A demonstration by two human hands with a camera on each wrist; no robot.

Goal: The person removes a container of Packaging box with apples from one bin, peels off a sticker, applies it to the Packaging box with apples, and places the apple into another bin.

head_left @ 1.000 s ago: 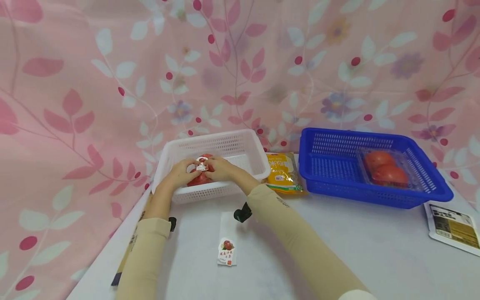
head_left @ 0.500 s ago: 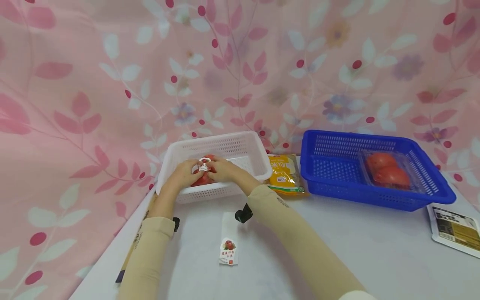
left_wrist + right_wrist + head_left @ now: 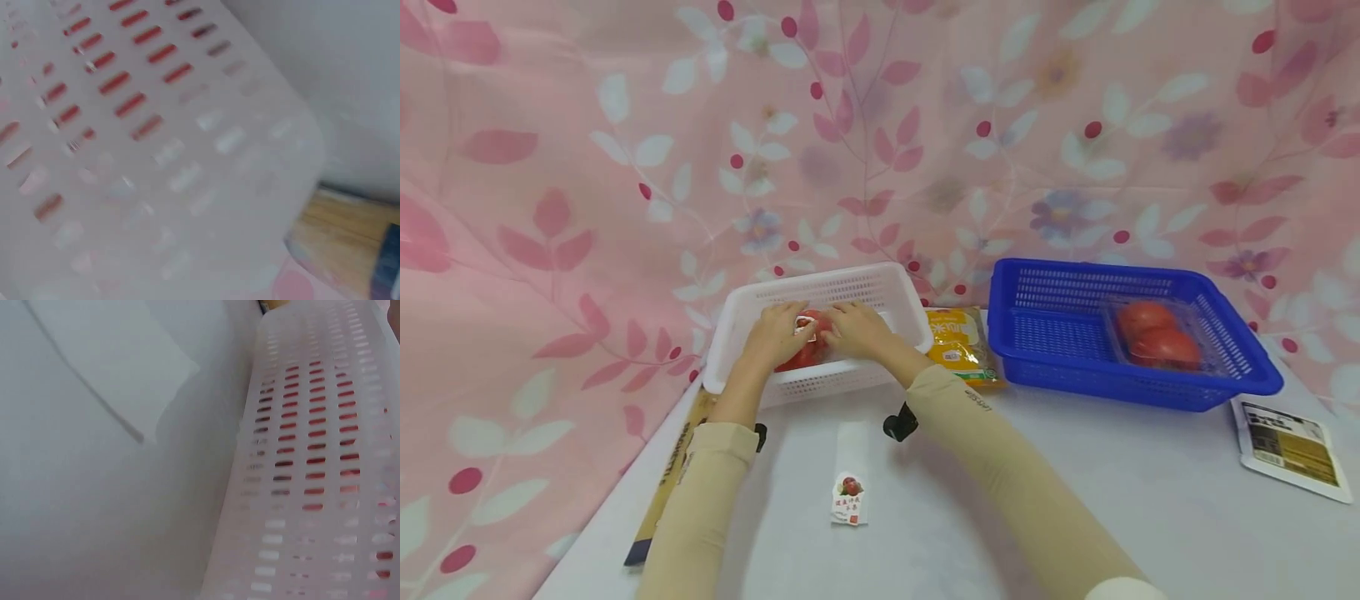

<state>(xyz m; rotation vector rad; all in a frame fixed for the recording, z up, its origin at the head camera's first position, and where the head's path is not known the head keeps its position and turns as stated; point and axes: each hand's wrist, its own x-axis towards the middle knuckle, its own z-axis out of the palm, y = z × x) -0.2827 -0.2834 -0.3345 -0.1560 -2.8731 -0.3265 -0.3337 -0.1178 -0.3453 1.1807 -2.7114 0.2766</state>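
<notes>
Red round fruit [image 3: 800, 357] lies in the near part of the white basket [image 3: 895, 283], partly covered by my hands. A small white label [image 3: 806, 327] with a red picture sits on top of the fruit. On the label's left side, my left hand [image 3: 775, 335] reaches over with its fingers extended and its thumb by the label. My right hand [image 3: 859, 330] is on the other side, fingers spread, its tips near the fruit; contact there cannot be told. In both wrist views only the basket's slotted wall [image 3: 187, 162] shows, with red behind its slots.
A blue basket [image 3: 1052, 379] to the right holds red fruit in a clear plastic box [image 3: 1165, 346]. Between the baskets lies a yellow bag [image 3: 955, 342]. A printed paper label [image 3: 848, 496] lies in front, a spaghetti pack [image 3: 673, 475] at left, a flat pouch [image 3: 1292, 450] far right.
My hands have drawn slightly apart over the fruit; the right fingers have moved off the label toward the right. The label's lower part is now more covered by my left hand.
</notes>
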